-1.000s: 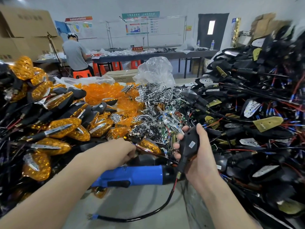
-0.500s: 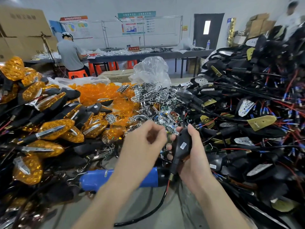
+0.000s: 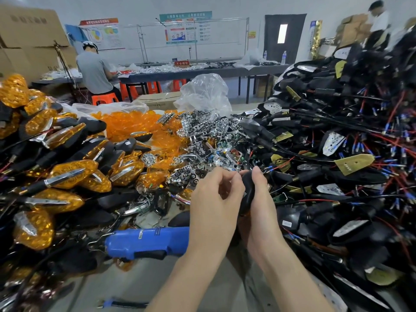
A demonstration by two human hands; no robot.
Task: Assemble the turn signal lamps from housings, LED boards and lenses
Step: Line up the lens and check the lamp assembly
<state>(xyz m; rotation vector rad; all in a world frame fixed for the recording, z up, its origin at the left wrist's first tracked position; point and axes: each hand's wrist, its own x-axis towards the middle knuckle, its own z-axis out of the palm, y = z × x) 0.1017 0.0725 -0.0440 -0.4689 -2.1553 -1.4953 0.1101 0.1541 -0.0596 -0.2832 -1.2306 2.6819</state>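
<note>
My right hand (image 3: 262, 206) grips a black lamp housing (image 3: 247, 192) upright in front of me. My left hand (image 3: 213, 199) is pressed against the housing's left side with its fingers curled at the top of it; what the fingertips pinch is hidden. Loose amber lenses (image 3: 132, 124) lie in a heap at the back. Chrome reflector pieces and LED boards (image 3: 202, 136) lie scattered in the middle. To the right rises a big pile of black housings with boards and red and blue wires (image 3: 337, 154).
Finished amber lamps (image 3: 67, 174) are stacked at the left. A blue electric screwdriver (image 3: 146, 243) lies on the table below my left hand, its cord trailing toward me. A clear plastic bag (image 3: 204, 93) stands behind the parts. A person sits at a far table; another stands far right.
My left hand left the blue screwdriver, rose and came to the housing in my right hand. The right hand kept holding the housing and shifted slightly.
</note>
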